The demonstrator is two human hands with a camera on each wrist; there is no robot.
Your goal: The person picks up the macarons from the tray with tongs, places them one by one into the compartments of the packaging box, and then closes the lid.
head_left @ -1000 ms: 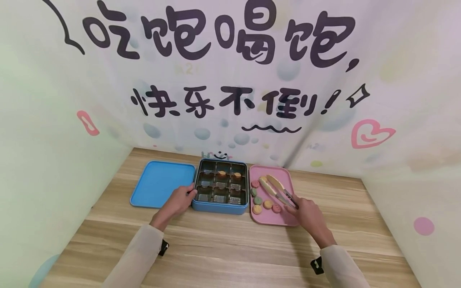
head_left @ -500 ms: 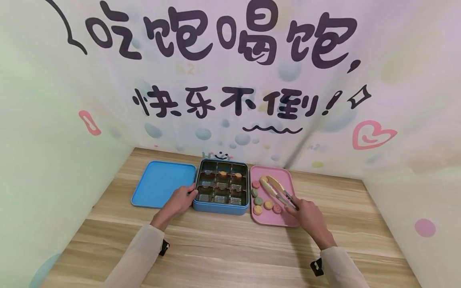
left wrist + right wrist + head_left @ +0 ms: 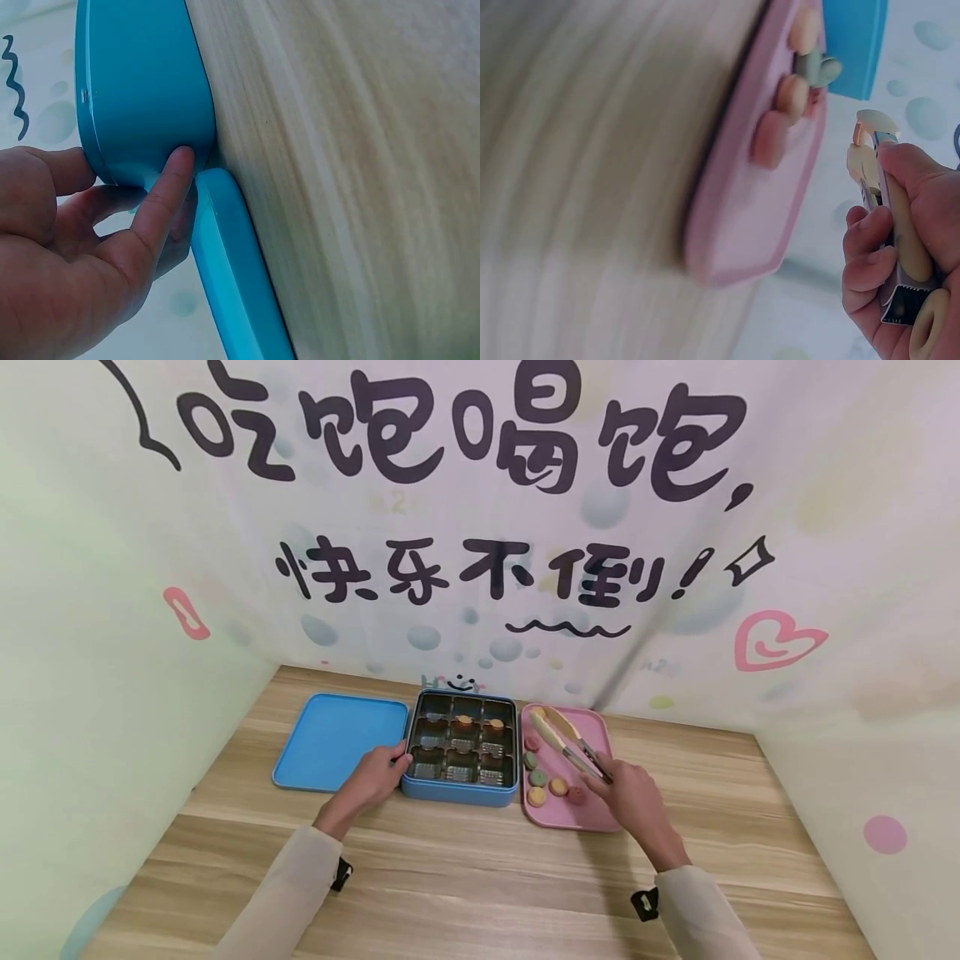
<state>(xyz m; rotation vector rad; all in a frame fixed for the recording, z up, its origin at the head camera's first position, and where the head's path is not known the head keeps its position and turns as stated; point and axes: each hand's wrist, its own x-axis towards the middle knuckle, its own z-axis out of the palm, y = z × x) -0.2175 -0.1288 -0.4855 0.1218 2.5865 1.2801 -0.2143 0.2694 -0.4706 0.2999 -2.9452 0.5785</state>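
Note:
My left hand (image 3: 380,774) grips the front-left of a blue square box (image 3: 459,792), thumb at its rim and fingers against its outer side. A dark divided insert (image 3: 460,766) fills the box, with two tan round pieces (image 3: 465,720) showing toward its back. Over the pink tray (image 3: 558,816), my right hand (image 3: 632,797) holds food tongs (image 3: 577,752) with pale tips. A yellow macaron (image 3: 539,713) shows at those tips, near the tray's back-left corner; whether they pinch it, I cannot tell. Several red, green and yellow macarons (image 3: 558,787) lie along the tray's left and front.
Left of the box lies a blue lid (image 3: 341,742), flat on the wooden table (image 3: 480,877), close against the box. The tray stands just right of the box. A printed backdrop (image 3: 465,635) rises behind the table, with pale walls at both sides.
My right hand has shifted the tongs back and left over the tray, and the yellow macaron at their tips has moved the same way. The left hand stays on the box.

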